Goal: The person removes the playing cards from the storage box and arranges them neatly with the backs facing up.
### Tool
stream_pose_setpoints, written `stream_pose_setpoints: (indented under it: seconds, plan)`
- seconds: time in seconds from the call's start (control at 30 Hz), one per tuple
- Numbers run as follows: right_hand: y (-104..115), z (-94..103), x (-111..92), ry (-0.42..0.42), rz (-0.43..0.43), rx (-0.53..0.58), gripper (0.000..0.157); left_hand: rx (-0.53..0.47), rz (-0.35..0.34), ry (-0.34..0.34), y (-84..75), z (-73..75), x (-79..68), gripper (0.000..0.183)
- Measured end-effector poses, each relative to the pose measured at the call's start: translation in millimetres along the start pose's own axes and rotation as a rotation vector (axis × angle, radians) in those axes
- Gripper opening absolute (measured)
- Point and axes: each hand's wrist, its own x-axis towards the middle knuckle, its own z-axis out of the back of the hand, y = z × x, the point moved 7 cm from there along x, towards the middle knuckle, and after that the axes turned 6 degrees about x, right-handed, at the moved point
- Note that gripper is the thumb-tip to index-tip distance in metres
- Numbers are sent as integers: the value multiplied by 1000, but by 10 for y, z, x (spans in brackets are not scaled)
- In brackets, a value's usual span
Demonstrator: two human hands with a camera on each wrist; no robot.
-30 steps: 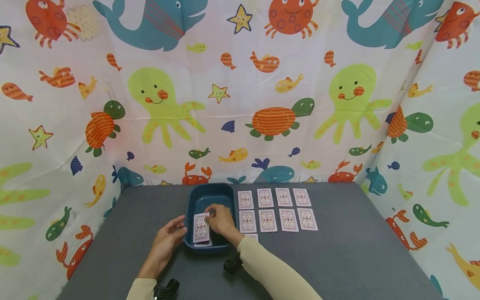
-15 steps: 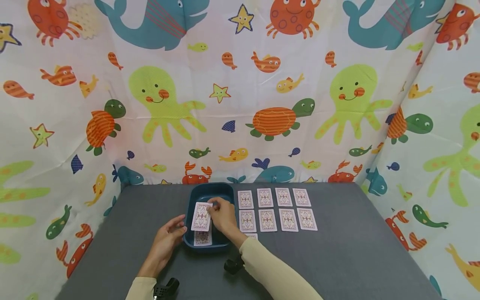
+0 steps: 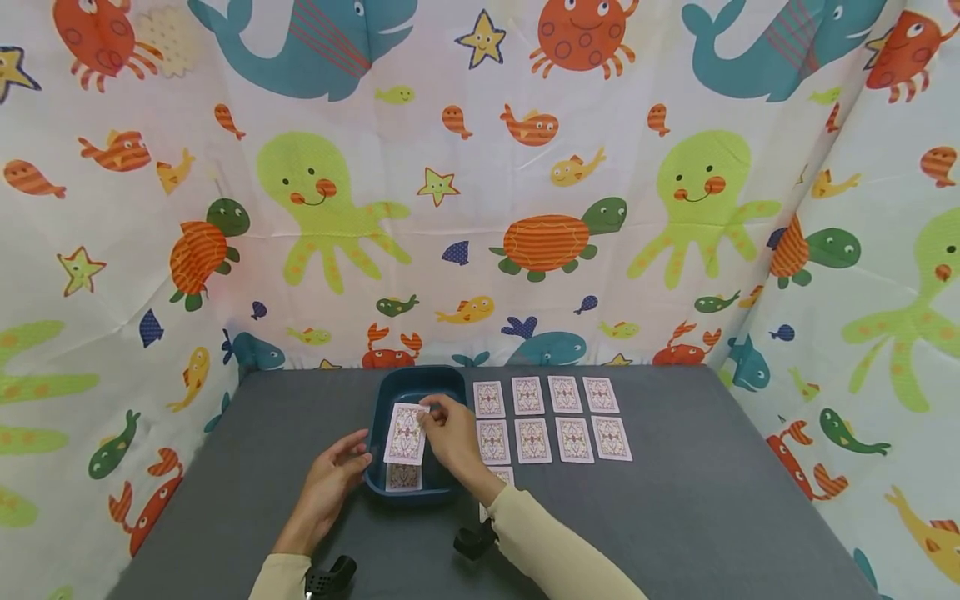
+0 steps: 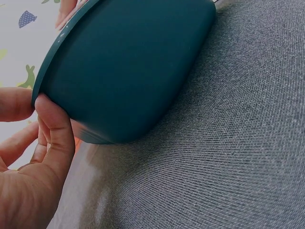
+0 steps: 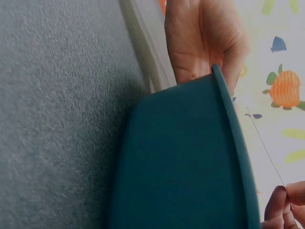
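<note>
In the head view a dark teal plastic tray [image 3: 423, 382] sits on the grey table. My right hand [image 3: 454, 442] pinches a playing card [image 3: 403, 437] by its upper right corner, patterned back up, above the tray. From the right wrist view that card [image 5: 266, 151] shows almost edge-on, as a thin line. Beneath it, another playing card [image 3: 403, 478] lies in the tray's near left part; whether more lie under it is hidden. At the tray's left side, my left hand [image 3: 327, 487] holds the rim between thumb and finger, clearest in the left wrist view.
Right of the tray, several playing cards lie back up in two rows, such as one card [image 3: 534, 441] in the nearer row. Another card [image 3: 502, 476] starts a third row, partly behind my right forearm. A sea-animal curtain [image 3: 465, 217] hangs behind the grey table [image 3: 675, 517].
My right hand has lifted the card off the one in the tray and moved it up and slightly right. My left hand has stayed at the tray's rim.
</note>
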Motion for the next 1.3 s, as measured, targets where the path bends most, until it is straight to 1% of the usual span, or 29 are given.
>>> stream_pose_setpoints:
  seconds: [0.3, 0.47, 0.67, 0.9, 1.1, 1.3]
  plan:
    - [120, 202, -144, -7, 75, 67, 17, -11, 4, 9, 8, -31, 2, 48]
    - [129, 309, -192, -21, 62, 49, 15, -5, -2, 5, -4, -24, 14, 48]
    - [143, 450, -201, -52, 70, 70, 16, 0, -12, 6, -34, 3, 7, 49]
    - [24, 664, -222, -92, 65, 90, 18, 14, 3, 9, -13, 0, 12, 49]
    - [-104, 837, -271, -134, 58, 78, 16, 6, 10, 8, 10, 0, 26, 48]
    - [-155, 937, -367, -133, 49, 47, 15, 2, -1, 16, 13, 2, 13, 50]
